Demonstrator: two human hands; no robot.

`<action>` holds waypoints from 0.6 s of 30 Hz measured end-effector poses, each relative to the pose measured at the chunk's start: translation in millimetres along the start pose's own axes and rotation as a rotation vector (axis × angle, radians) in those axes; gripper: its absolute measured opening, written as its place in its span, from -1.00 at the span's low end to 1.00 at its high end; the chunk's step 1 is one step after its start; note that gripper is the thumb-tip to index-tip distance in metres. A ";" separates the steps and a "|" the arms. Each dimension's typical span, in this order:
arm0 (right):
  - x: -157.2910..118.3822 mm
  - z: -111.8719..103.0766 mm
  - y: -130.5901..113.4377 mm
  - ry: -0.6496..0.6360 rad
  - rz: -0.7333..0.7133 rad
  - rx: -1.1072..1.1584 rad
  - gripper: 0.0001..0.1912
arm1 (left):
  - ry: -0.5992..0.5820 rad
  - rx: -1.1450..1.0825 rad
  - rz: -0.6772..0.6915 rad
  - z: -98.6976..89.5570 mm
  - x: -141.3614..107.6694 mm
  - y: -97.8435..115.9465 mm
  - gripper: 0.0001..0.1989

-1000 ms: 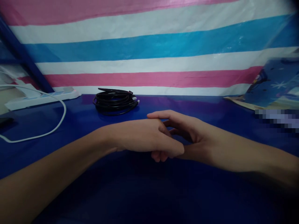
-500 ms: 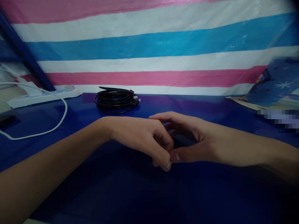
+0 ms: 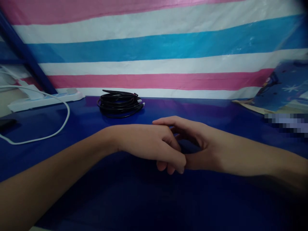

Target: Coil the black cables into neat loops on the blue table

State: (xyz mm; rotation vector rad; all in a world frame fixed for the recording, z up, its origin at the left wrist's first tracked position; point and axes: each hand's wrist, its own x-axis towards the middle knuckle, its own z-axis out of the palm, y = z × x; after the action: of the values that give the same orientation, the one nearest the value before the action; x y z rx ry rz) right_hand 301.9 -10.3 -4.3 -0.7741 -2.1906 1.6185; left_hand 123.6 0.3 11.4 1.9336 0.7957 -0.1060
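Note:
My left hand, bent down at the wrist, has its fingers curled in and its thumb pressed over them. Facing it, my right hand arches around the left fingers, its index finger stretched behind the left knuckles. The two hands touch where the left thumb overlaps the tip of the right thumb. Whatever lies between the fingers, if anything, is hidden. Both hands are low over the dark blue tabletop. Behind the left hand lies a coiled black cable with light plug ends, untouched.
At the back left is a white power strip with a white cord looping forward. A dark flat object lies at the left edge. Blue patterned packaging stands at right. A striped sheet hangs behind the table.
My left hand has shifted slightly right and down, and its thumb now covers the right thumb's tip, which showed before. My right hand has barely moved.

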 end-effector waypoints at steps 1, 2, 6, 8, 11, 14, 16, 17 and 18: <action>-0.3 0.5 -0.1 0.006 0.001 -0.007 -0.30 | 0.014 -0.002 -0.003 1.5 0.1 1.0 -0.80; -0.6 0.8 -0.3 0.017 0.001 -0.016 -0.29 | 0.029 -0.001 -0.009 2.8 0.2 1.9 -0.80; -1.5 1.0 -1.7 0.043 0.014 -0.029 -0.26 | 0.063 0.006 -0.029 6.1 0.4 5.1 -0.80; -1.0 0.8 -2.7 0.028 0.035 0.002 -0.26 | 0.062 0.014 -0.037 6.6 0.8 6.4 -0.80; 0.7 0.7 -4.2 0.000 0.062 0.054 -0.24 | 0.062 0.037 -0.039 6.2 1.6 6.4 -0.77; 2.2 0.0 -4.6 -0.029 0.079 0.099 -0.23 | 0.070 0.056 -0.008 4.5 2.9 1.1 -0.76; 3.1 -1.9 -3.1 -0.034 0.076 0.105 -0.25 | 0.050 0.046 0.048 2.1 4.3 -5.7 -0.78; 3.7 -3.4 -1.8 -0.028 0.069 0.100 -0.27 | 0.036 0.020 0.086 0.5 5.3 -9.6 -0.80; 4.5 -5.1 -0.1 -0.018 0.063 0.090 -0.29 | 0.024 -0.024 0.128 -1.3 6.3 -13.6 -0.83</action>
State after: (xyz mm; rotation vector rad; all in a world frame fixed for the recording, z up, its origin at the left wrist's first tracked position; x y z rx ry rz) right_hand 301.0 -3.7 -2.9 -0.8136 -2.1087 1.7484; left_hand 120.5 8.2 -1.0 1.9610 0.6835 0.0043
